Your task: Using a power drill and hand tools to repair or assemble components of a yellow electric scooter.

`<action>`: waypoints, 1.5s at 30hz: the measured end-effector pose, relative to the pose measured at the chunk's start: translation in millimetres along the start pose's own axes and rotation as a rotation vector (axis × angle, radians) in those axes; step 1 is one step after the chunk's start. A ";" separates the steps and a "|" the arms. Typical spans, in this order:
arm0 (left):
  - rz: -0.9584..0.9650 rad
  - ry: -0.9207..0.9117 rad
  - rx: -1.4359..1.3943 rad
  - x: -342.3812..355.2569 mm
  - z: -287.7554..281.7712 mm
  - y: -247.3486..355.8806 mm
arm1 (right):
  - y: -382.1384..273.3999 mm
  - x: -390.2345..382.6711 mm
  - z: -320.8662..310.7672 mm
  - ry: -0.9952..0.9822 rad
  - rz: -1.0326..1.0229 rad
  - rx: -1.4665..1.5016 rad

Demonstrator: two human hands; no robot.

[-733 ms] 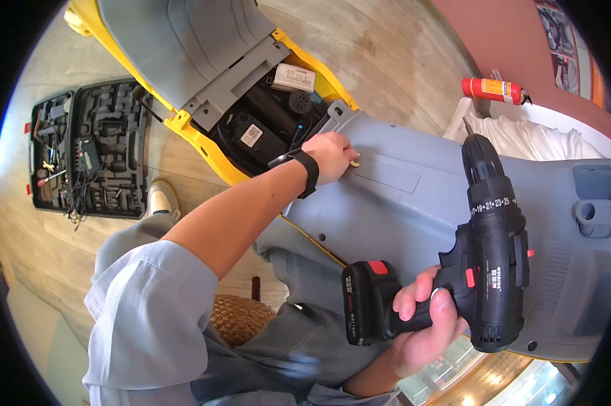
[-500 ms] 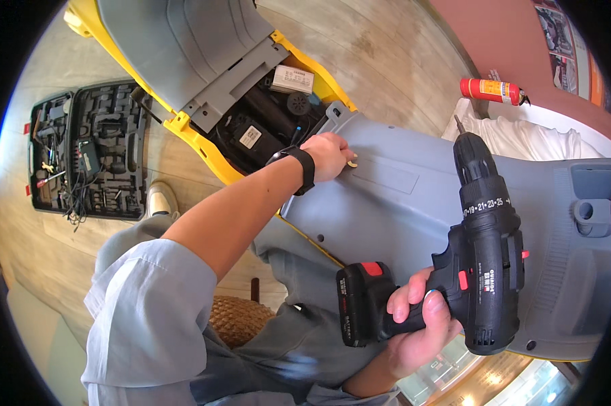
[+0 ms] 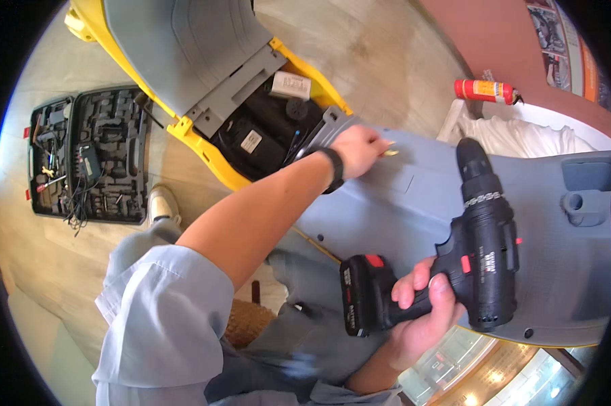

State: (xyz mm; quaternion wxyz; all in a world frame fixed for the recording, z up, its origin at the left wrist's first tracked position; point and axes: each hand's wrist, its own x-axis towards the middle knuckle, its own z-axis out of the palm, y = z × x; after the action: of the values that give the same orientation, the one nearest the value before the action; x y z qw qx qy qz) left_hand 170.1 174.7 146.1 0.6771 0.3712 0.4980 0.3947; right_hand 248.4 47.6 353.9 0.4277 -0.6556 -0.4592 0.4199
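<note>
In the upper left of the frame, a yellow-rimmed compartment (image 3: 214,154) stands open under a raised grey lid (image 3: 184,57); inside sit a whitish box (image 3: 291,86), a black box (image 3: 253,143) with a pale label and dark parts too dim to name. Further left, an open tool case (image 3: 124,169) on the floor (image 3: 35,250) holds a black device (image 3: 87,162), tangled cables and a red-handled screwdriver (image 3: 43,187). Right of centre, over the grey panel (image 3: 403,216), is the cordless drill (image 3: 485,264): its chuck (image 3: 474,159) points to the top of the frame, leaning slightly left, its body's long axis near vertical and its handle running left to the battery pack (image 3: 365,294). The right hand's (image 3: 424,325) grip wraps that handle; the left hand's (image 3: 357,150) grip pinches a small brass-coloured piece (image 3: 391,152)
</note>
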 end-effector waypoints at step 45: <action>-0.162 -0.117 0.782 -3.9 -26.5 -5.3 | -1.0 -5.9 0.3 -0.065 -0.050 -0.059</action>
State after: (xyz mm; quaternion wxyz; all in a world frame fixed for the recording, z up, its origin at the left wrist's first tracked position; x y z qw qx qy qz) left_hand 144.5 171.9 136.8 0.5408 0.5824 0.5987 0.0991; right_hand 246.4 42.2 355.7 0.4032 -0.6423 -0.5014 0.4165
